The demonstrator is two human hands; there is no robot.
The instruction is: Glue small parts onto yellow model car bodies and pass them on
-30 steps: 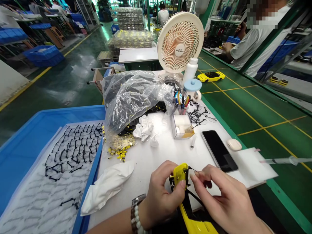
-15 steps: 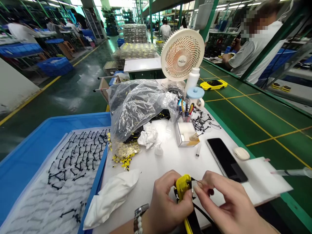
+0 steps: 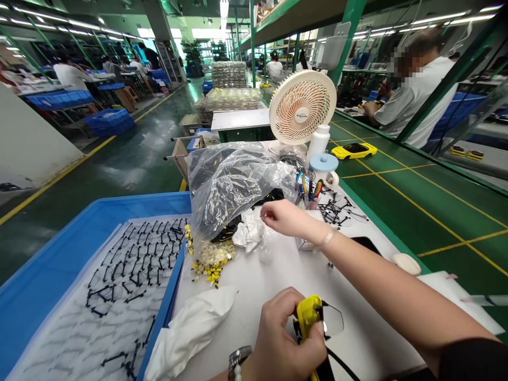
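The left hand (image 3: 283, 338) sits at 6 o'clock, at the near edge of the desk (image 3: 369, 338), its grip narrow and closed on a yellow plastic part (image 3: 306, 317), with the fingers wrapped round it. A clear pane (image 3: 334, 320) with a thin black edge projects from that part toward 3 o'clock, and a black strip (image 3: 345, 364) runs down from beneath it toward 5 o'clock. A metal wristwatch (image 3: 238, 360) is worn on that wrist. The right arm (image 3: 389, 286) lies extended across the desk from 4 o'clock toward 11 o'clock, wrist nearly straight, a pale bracelet (image 3: 327, 239) at the wrist. The right hand (image 3: 280, 216) is turned palm down, fingers loosely curled, its grip open and holding nothing. It hovers just beside a crumpled white tissue (image 3: 249, 234) and a clear plastic bag (image 3: 238, 190) of black and yellow parts. At 9 o'clock, a blue tray (image 3: 159, 203) carries a white sheet lined with black parts (image 3: 135, 264). A white cloth (image 3: 190, 333) lies between the tray and the left hand.
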